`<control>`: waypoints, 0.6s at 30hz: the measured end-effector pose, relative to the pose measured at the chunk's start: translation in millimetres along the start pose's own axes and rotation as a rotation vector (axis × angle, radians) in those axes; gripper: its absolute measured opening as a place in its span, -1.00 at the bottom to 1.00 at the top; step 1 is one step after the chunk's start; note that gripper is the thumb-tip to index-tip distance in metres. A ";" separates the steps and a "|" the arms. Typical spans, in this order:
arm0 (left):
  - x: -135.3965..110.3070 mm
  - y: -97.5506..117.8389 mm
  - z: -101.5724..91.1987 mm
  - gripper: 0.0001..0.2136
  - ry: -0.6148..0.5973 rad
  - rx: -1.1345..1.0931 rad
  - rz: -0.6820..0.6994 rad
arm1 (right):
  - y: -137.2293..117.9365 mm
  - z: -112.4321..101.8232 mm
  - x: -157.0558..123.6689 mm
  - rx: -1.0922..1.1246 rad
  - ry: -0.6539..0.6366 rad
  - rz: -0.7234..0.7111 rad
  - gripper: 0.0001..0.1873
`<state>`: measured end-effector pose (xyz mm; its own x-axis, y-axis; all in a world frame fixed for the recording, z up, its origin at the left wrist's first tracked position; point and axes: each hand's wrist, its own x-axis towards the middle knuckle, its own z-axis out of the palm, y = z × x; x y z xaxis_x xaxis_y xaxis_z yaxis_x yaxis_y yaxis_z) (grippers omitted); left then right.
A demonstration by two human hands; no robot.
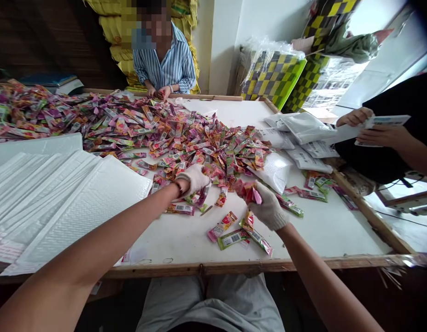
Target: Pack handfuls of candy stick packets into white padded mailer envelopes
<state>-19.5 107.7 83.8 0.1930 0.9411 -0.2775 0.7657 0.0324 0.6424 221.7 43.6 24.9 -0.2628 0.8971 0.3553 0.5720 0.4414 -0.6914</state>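
A wide heap of small colourful sachets (178, 133), pink, orange, purple and green, covers the middle and left of the white table. My left hand (193, 179), in a pale glove, is at the heap's near edge with its fingers curled over sachets. Some fingertips are hidden among them. My right hand (269, 208), also gloved, grips a small bunch of sachets (248, 191) above the table. Below it lie several loose sachets (230, 239), some overlapping, with barcodes and fruit pictures facing up.
Stacked white bubble mailers (78, 198) lie at the left. Filled white mailers (305, 138) pile up at the right, beside a co-worker's hands (382, 133) holding a mailer. Another person in a striped shirt (168, 64) handles sachets across the table. A wooden rim (234, 267) edges the table.
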 end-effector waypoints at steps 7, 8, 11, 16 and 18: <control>-75.0 -3.9 85.0 -0.81 0.008 0.564 0.352 | -1.3 35.3 57.7 -0.648 -0.650 -0.125 -0.69; -75.4 -4.0 97.2 -0.79 0.009 0.598 0.333 | -3.6 40.7 59.0 -0.713 -0.698 -0.141 -0.65; -66.2 -2.0 114.6 -0.74 -0.010 0.625 0.249 | -8.9 48.8 56.9 -0.834 -0.693 -0.176 -0.64; -64.7 0.8 111.2 -0.74 -0.101 0.626 0.267 | -6.0 50.0 52.0 -0.869 -0.627 -0.228 -0.68; -72.2 -2.0 114.1 -0.76 -0.056 0.632 0.338 | -3.2 50.3 51.2 -0.843 -0.634 -0.238 -0.64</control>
<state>35.1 1.3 21.0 0.5004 0.8461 -0.1836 0.8641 -0.4746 0.1678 167.3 89.2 13.6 -0.6536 0.7448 -0.1345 0.7398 0.6663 0.0942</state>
